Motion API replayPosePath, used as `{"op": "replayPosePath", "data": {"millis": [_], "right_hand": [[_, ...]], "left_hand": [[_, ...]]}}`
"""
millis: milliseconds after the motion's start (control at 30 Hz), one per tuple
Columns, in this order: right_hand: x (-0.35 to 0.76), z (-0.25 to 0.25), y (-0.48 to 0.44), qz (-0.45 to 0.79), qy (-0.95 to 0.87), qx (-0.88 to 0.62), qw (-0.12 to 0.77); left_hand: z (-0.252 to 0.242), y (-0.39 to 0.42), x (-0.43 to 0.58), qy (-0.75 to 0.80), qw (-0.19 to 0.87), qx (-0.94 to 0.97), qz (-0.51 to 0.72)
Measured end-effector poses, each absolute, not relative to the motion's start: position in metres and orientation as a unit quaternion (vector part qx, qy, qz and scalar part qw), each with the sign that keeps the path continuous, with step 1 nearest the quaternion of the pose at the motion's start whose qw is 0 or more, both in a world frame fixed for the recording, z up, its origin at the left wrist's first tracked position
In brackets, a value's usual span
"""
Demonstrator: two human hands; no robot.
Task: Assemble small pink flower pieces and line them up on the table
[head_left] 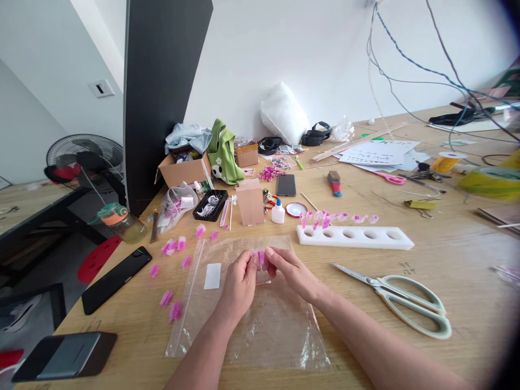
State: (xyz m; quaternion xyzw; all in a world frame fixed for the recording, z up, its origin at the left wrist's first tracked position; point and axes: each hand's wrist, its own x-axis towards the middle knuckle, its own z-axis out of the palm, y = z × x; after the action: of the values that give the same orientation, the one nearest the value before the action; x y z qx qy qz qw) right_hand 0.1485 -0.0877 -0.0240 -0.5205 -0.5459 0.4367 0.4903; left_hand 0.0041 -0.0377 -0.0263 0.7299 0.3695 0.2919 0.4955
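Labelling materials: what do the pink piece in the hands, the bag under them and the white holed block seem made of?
Pink piece: fuzzy, matte fibre, likely chenille or yarn; frayed edges.
Bag: clear, glossy plastic film; crinkles, glare, see-through.
White holed block: matte, probably foam or plastic; soft-edged holes.

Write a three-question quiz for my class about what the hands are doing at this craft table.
1. True or false: the scissors lie to the right of the clear bag.
2. What do the left hand and right hand pinch between them? A) a pencil B) a pink tuft C) a key
3. How many holes does the white tray have?
Key: 1 true; 2 B; 3 five.
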Motion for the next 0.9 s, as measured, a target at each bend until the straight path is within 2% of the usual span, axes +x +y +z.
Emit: {"op": "replayPosePath", "data": {"millis": [200, 467, 567, 767, 900], "right_hand": [[0.148, -0.029, -0.084, 0.449, -0.548, -0.507, 0.491], [0.15, -0.026, -0.086, 0.462, -0.533, -0.483, 0.519], [0.151, -0.025, -0.087, 0.511, -0.499, -0.46, 0.527], [0.15, -0.023, -0.088, 0.655, -0.395, -0.347, 0.542], [0.151, -0.021, -0.089, 0.692, -0.351, -0.306, 0.552]], "left_hand": [[-0.027, -0.037, 0.005, 0.373, 0.467, 0.745, 0.294], [-0.021, -0.039, 0.002, 0.38, 0.529, 0.688, 0.319], [-0.023, -0.032, 0.0, 0.387, 0.447, 0.717, 0.371], [-0.023, -0.027, 0.0, 0.317, 0.159, 0.825, 0.44], [-0.02, -0.029, 0.0, 0.284, 0.086, 0.838, 0.458]]}}
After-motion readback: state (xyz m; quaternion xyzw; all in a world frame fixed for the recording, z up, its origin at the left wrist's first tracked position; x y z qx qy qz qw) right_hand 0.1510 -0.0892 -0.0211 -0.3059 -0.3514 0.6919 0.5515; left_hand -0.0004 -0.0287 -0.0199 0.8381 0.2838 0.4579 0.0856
